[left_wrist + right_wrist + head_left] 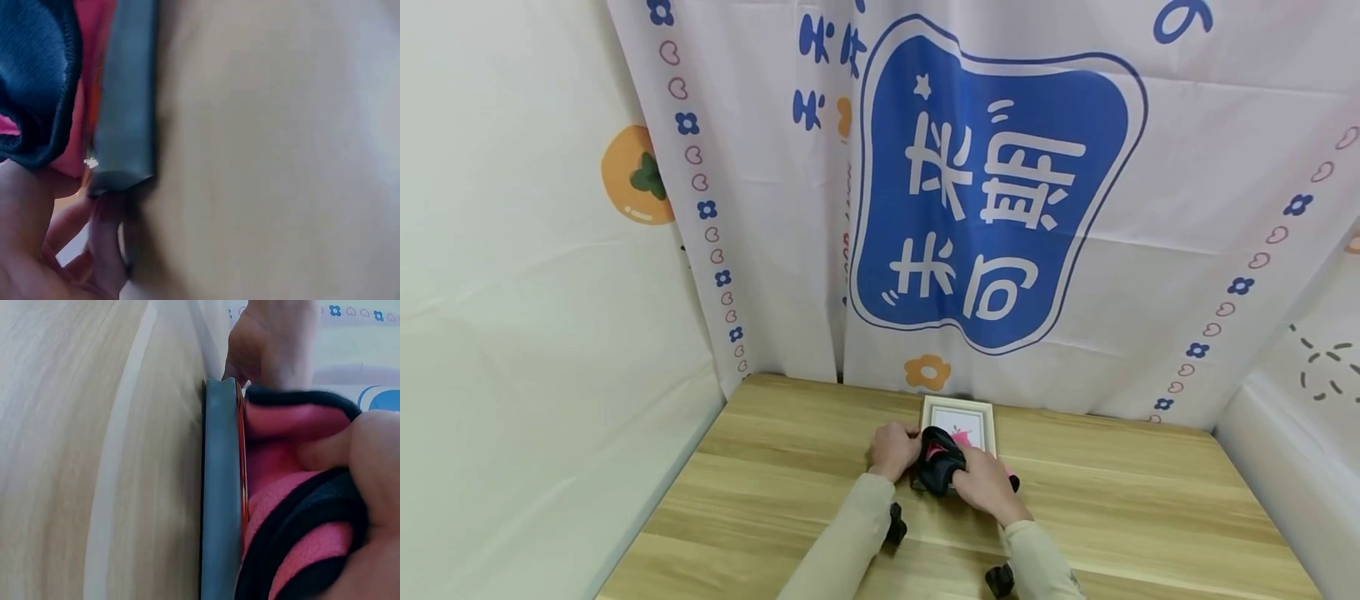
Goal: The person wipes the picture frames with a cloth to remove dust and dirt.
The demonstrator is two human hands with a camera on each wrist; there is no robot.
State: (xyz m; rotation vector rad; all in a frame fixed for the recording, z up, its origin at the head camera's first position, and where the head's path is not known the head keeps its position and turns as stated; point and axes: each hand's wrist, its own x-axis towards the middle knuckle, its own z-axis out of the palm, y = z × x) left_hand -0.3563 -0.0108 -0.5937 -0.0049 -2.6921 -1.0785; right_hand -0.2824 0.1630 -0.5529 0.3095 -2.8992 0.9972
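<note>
A picture frame (990, 421) with a pale border and a floral print lies near the back of the wooden table. My left hand (892, 450) grips it at the left side; in the left wrist view, fingers curl round one end of its grey edge (128, 100). Over the frame's face lies a black-and-pink cloth (936, 477), bunched in my right hand (988, 487). The right wrist view shows the cloth (272, 509) against the front of the frame, its pink side partly folded out. Part of the print is hidden under the cloth.
The wooden table (775, 467) spreads around both arms. Behind it hangs a white curtain (790, 275) with a blue printed panel, and a pale wall (550, 350) stands at the left. A black wrist mount (895, 527) is on the left forearm, another (1000, 580) on the right.
</note>
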